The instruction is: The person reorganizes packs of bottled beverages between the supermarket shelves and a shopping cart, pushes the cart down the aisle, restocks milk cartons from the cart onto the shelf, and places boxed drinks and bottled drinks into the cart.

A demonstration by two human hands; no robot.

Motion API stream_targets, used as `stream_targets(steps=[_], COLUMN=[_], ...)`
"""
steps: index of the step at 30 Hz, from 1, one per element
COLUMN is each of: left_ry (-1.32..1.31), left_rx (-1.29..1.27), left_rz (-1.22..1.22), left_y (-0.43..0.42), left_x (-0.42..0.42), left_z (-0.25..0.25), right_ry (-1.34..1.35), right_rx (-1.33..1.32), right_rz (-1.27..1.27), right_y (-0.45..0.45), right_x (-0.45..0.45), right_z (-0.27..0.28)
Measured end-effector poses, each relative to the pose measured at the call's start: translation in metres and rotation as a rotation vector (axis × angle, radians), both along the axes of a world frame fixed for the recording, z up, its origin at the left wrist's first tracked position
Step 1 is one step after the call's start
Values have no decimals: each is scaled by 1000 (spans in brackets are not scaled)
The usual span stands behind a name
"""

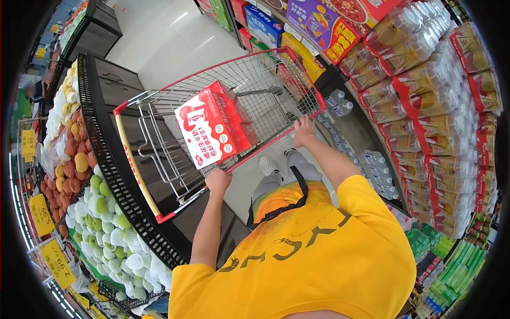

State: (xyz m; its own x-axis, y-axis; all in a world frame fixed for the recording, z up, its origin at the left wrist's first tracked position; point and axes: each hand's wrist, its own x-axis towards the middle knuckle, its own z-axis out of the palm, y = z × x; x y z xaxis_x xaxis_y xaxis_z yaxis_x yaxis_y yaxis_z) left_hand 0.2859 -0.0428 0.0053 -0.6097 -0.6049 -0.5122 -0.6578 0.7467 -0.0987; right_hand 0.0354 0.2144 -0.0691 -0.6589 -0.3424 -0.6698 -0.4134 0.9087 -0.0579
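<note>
A metal-wire shopping cart [265, 69] with red edging stands sideways in front of me, its yellow handle [133, 159] off to the left. My left hand [218, 182] is closed on the near side rim, close to the handle end. Farther along the same rim, toward the cart's other end, my right hand [304, 131] grips near the red corner with its fingers over the edge. Inside the cart lies a red and white carton [215, 125] with Chinese print, next to the left hand and touched by neither hand.
Fruit in white foam nets [114, 228] fills a black-edged stand [114, 170] at left, with yellow price signs [56, 263]. Shrink-wrapped bottles [425, 127] are stacked at right. Boxed goods [263, 24] line the shelf beyond the cart. Pale floor tiles [154, 37] run behind it.
</note>
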Motion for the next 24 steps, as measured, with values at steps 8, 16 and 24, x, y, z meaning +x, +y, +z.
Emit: stream_targets(steps=[8,16,24], left_ry=[-28,-118,-155], left_rx=[37,28,-9], left_rz=[-20,27,10], left_y=[43,91,126], left_x=[20,28,51], left_z=[4,14,2], right_ry=[-37,-21,-37], right_rx=[-25,-186,-277], right_rz=[-28,-45,-19], right_y=[49,93,133], right_x=[30,43,54], right_z=[14,11,19])
